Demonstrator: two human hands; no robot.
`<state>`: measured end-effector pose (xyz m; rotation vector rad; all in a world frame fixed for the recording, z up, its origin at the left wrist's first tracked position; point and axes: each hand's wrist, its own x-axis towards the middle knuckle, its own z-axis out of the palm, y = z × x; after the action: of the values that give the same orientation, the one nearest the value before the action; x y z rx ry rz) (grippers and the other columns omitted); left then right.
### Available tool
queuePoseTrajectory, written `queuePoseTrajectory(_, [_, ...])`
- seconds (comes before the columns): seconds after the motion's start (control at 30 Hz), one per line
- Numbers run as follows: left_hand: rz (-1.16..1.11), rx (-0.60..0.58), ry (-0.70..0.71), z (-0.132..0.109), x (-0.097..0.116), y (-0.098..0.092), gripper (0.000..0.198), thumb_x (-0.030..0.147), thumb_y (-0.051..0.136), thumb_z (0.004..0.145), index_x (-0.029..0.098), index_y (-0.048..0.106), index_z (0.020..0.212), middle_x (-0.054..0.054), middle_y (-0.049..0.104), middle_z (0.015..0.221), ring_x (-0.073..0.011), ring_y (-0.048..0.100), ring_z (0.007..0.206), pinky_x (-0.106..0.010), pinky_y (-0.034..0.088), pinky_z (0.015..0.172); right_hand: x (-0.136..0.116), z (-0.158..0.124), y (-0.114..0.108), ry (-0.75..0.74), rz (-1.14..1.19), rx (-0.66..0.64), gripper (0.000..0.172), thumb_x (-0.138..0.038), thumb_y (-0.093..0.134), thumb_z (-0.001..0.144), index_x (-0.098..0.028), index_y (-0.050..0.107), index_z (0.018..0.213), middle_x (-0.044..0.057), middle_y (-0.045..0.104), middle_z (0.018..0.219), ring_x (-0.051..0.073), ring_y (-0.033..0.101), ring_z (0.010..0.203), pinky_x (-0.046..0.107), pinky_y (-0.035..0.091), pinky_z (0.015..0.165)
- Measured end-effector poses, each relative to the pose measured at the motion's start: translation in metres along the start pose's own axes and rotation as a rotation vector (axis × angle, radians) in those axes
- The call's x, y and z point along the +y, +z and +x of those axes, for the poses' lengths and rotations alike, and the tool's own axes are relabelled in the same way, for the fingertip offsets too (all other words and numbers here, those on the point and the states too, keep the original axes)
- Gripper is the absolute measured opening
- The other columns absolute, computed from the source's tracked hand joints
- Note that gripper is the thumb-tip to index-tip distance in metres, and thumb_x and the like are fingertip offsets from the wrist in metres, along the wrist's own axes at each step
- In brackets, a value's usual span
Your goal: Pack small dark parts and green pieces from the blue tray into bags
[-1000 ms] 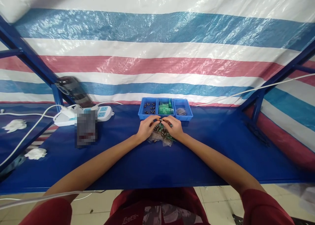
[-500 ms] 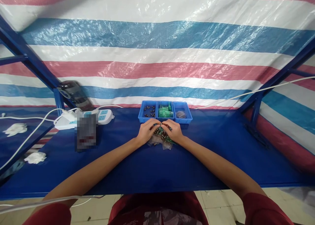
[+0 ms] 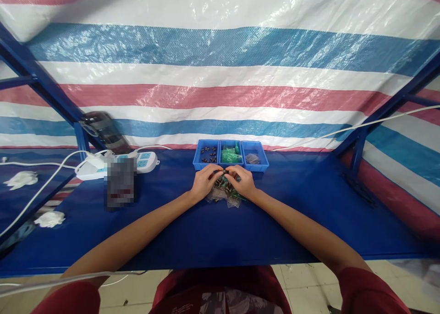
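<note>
My left hand and my right hand meet over the table, thumbs and fingertips pinched together. Between them is a small dark part, held from both sides; its exact kind is too small to make out. Right below the fingers lies a heap of small brass-and-dark fittings mixed with green pieces and clear plastic bags. Just beyond the hands stand three blue bins in a row: a left bin with several small dark fittings, a middle bin with green packets, and a right bin with clear bags.
The blue table carries a white power strip with plugged cables and a blurred-out dark object at left. A dark cylindrical container leans near the frame post. Crumpled white tissue lies at far left.
Both hands stay almost in place over the heap. The fingers have shifted slightly around the small part, which now shows dark between the fingertips.
</note>
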<state>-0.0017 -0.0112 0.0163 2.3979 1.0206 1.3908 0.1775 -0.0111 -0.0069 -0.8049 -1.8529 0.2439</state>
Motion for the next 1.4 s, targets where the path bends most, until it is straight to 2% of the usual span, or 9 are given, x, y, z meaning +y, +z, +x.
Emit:
queuePoseTrajectory(0.7, [0.007,-0.058,-0.016,-0.0009,-0.003,0.0016,0.023,0.033,0.049,0.091,0.017,0.064,0.087,-0.003,0.065,0.08,-0.0132,0.06,0.072,-0.024,0.046,0.067,-0.0016,0.0,-0.0026,0.006,0.007,-0.048,0.022,-0.034,0.048,0.092,-0.018,0.06,0.098,0.004,0.059,0.074,0.014,0.055,0.059,0.027,0.049,0.058])
queuePoseTrajectory(0.83, [0.004,-0.083,-0.023,-0.0007,-0.0025,0.0003,0.02,0.032,0.049,0.091,0.017,0.063,0.091,-0.003,0.065,0.083,-0.0127,0.059,0.072,-0.023,0.045,0.066,-0.0016,0.0,-0.0017,0.016,0.01,-0.032,0.022,-0.035,0.047,0.091,-0.018,0.06,0.097,0.004,0.059,0.072,0.014,0.055,0.058,0.027,0.049,0.057])
queuePoseTrajectory(0.93, [0.005,-0.092,-0.067,-0.0012,-0.0024,-0.0006,0.02,0.033,0.05,0.091,0.018,0.06,0.101,-0.003,0.064,0.092,-0.0098,0.055,0.063,-0.022,0.044,0.062,-0.0023,0.0,-0.0014,0.02,0.02,-0.019,0.021,-0.035,0.048,0.091,-0.018,0.06,0.097,0.004,0.06,0.073,0.014,0.056,0.058,0.027,0.049,0.057])
queuePoseTrajectory(1.1, [-0.001,-0.081,-0.076,-0.0027,-0.0038,0.0,0.021,0.031,0.05,0.091,0.019,0.057,0.106,-0.003,0.062,0.097,-0.0067,0.051,0.056,-0.02,0.044,0.058,-0.0032,0.0015,-0.0018,0.075,0.049,0.024,0.02,-0.034,0.05,0.09,-0.018,0.06,0.096,0.005,0.062,0.074,0.014,0.058,0.06,0.027,0.05,0.058])
queuePoseTrajectory(1.27, [0.0,-0.042,-0.01,-0.0039,-0.0063,0.0023,0.018,0.028,0.052,0.09,0.019,0.057,0.105,-0.005,0.061,0.099,-0.0058,0.05,0.057,-0.019,0.045,0.057,-0.0022,0.0042,-0.0022,0.25,0.1,0.117,0.021,-0.036,0.05,0.089,-0.018,0.059,0.094,0.002,0.06,0.069,0.013,0.056,0.054,0.026,0.048,0.053])
queuePoseTrajectory(1.4, [0.002,-0.023,-0.008,-0.0044,-0.0073,0.003,0.018,0.028,0.054,0.089,0.019,0.058,0.104,-0.005,0.061,0.099,-0.0048,0.048,0.053,-0.019,0.044,0.055,-0.0042,0.0043,-0.0023,0.211,0.087,0.096,0.021,-0.036,0.051,0.088,-0.019,0.06,0.093,0.003,0.062,0.071,0.014,0.057,0.057,0.027,0.049,0.055])
